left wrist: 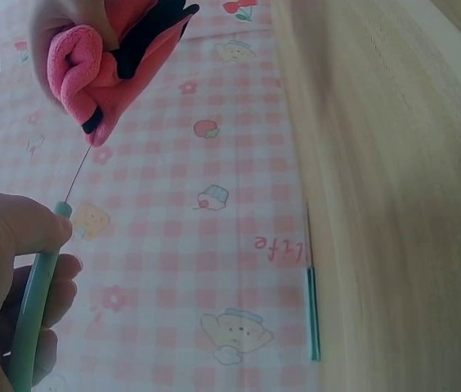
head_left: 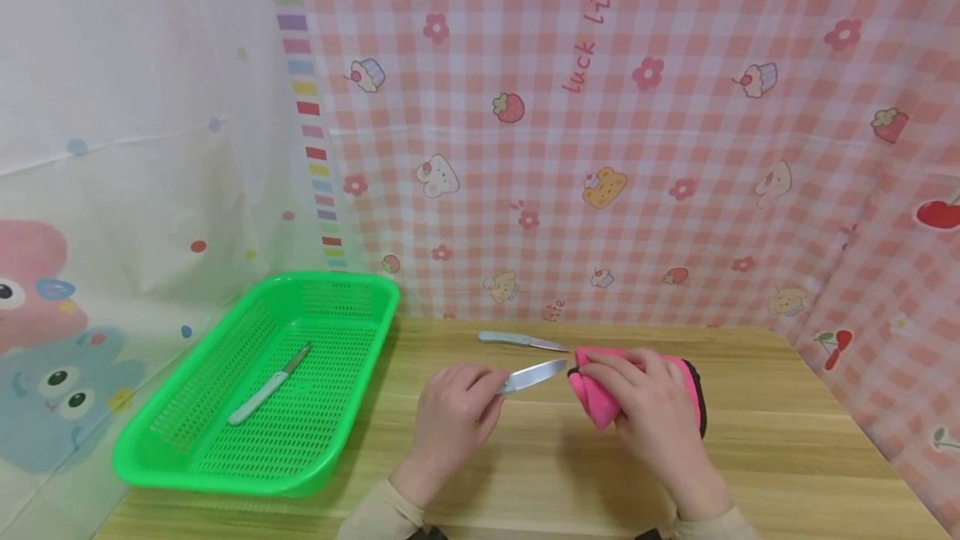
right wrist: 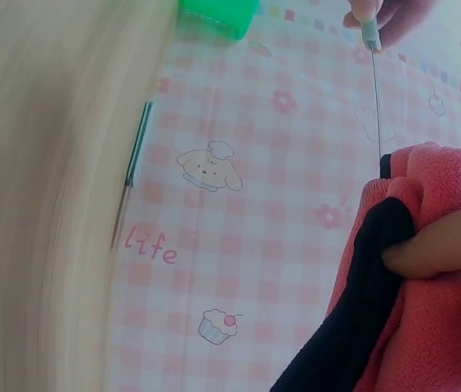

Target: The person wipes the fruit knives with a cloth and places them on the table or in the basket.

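Pink-checked curtain (head_left: 480,48) backs the wooden surface (head_left: 780,465). Above it, the left hand (head_left: 456,411) grips a knife (head_left: 534,377) by its handle, probably sparing fingers the blade, which points toward the pink cloth (head_left: 595,400) gripped by the right hand (head_left: 654,407). Behind lies a second knife (head_left: 516,339); leftward, wood shows up to a green basket (head_left: 225,483).

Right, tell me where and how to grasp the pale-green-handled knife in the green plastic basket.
Probably best by the middle of its slender, pale green handle, from above and the near side: the knife lies in the green plastic basket with walls all round it, and its blade points toward the far end.
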A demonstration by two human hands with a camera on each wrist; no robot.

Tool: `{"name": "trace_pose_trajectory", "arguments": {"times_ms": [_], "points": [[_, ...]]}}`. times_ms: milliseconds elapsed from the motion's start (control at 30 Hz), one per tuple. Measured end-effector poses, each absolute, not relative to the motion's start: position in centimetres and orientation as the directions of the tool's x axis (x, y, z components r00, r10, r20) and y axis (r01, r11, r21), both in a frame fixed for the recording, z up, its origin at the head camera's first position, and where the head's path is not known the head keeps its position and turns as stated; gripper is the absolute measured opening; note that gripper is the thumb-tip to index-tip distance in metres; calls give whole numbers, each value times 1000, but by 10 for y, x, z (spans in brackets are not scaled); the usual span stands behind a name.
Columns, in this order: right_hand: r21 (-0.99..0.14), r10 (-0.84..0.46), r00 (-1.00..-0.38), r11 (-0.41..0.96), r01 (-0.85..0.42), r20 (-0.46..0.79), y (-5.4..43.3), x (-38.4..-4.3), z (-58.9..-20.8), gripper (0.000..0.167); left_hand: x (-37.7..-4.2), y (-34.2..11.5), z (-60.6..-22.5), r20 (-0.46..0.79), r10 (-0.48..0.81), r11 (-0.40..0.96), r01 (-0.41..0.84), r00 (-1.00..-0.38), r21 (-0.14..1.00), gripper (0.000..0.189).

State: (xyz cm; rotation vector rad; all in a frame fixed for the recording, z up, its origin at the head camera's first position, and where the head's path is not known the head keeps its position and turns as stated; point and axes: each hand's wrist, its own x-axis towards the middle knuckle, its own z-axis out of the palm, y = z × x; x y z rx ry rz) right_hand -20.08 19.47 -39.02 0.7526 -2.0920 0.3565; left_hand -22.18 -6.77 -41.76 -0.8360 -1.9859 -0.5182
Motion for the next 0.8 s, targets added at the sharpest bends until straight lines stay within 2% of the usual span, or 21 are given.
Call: {"name": "trace_pose_trajectory", "arguments": {"times_ms": [167, 433, 633, 800], "points": [[-5, -372, -478, 785, -620, 795, 197, -201, -391, 46, -223, -69, -417, 870, 328, 692, 720, -368, 44, 22], [-8, -361, -472, 787, -616, 805, 199, -201, -390, 40, -224, -79, -407, 868, 295, 735, 675, -399, 61, 25], [-9, -359, -477, 792, -610, 802, 200, -202, -389, 38, -224, -94, -388, 849, 273, 772, 629, -453, 87, 26], [-6, -356, -480, 798, -603, 802, 201, -202, -390, 34, -227, -110, -370, 809, 261, 794, 594, -527, 131, 26]]}}
